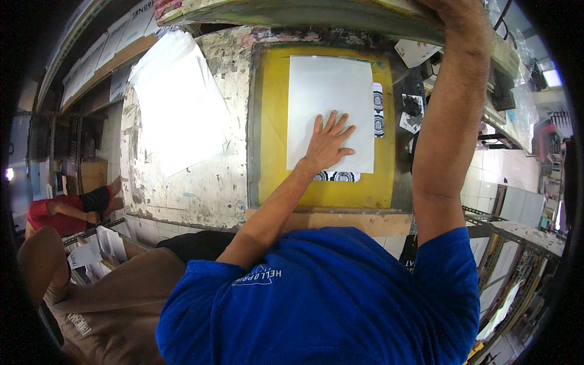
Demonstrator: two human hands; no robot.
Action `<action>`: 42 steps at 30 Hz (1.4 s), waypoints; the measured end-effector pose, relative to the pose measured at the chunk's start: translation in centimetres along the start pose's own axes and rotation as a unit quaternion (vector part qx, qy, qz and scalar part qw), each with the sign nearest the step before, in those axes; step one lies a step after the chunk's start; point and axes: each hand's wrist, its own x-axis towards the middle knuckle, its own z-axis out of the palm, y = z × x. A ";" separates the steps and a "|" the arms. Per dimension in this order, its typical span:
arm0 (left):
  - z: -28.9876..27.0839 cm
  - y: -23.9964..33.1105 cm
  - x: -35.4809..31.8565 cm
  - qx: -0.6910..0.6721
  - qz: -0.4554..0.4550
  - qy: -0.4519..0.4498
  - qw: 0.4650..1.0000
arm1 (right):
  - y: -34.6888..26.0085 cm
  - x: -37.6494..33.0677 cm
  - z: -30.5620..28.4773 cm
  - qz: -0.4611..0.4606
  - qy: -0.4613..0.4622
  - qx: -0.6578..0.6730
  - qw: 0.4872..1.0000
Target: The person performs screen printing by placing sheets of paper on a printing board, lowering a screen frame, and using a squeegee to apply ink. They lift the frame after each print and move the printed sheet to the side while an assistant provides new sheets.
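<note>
My left hand (330,145) lies flat with spread fingers on a white sheet of paper (328,85). The sheet rests on a yellow board (274,152) set into the worktable. Dark round emblems on a white printed piece (378,118) show past the sheet's right edge, and similar ones (344,176) peek out below it. My right arm reaches up to a raised, stained frame (316,19) along the far side. Only the edge of my right hand (447,7) shows by that frame; its fingers are out of the picture.
A loose pile of white sheets (179,109) covers part of the paint-stained tabletop (225,182) on the left. An ink-smeared card (412,114) lies right of the board. People in brown (121,298) and red (58,216) are at my left. Metal shelving (517,237) stands right.
</note>
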 end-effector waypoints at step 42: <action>-6.8 -2.4 -20.9 -0.064 -0.273 0.256 0.925 | 1.4 -29.3 24.9 0.146 -0.149 -0.030 0.978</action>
